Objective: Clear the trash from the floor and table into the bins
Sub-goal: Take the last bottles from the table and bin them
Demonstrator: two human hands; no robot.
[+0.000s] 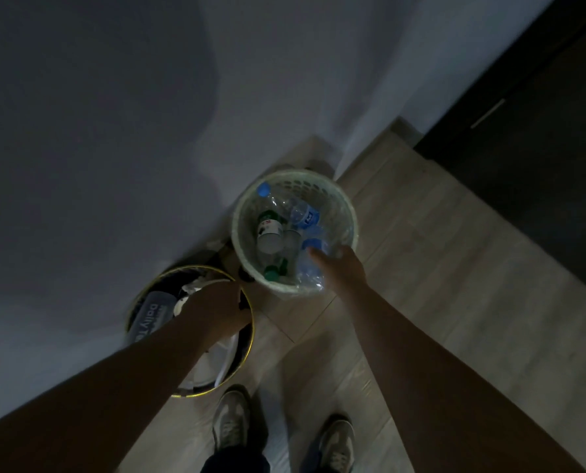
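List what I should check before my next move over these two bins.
1. right hand over the white basket: ok.
2. right hand's hold on the crushed bottle: cannot tell, too dim and blurred.
3. left hand over the dark bin: ok.
4. left hand empty: cannot tell, fingers hidden.
5. other bottles lie below the basket's rim: ok.

Pale green perforated basket [305, 180], black bin [199, 268] rimmed yellow, blue bottle cap [263, 190], wood-grain floor [438, 268].

Fingers of left hand [216, 308] hidden in dark bin [196, 266], grip unclear. Right hand [339, 268] blurred, hold unclear; pkg [148, 319] label half covered by forearm.
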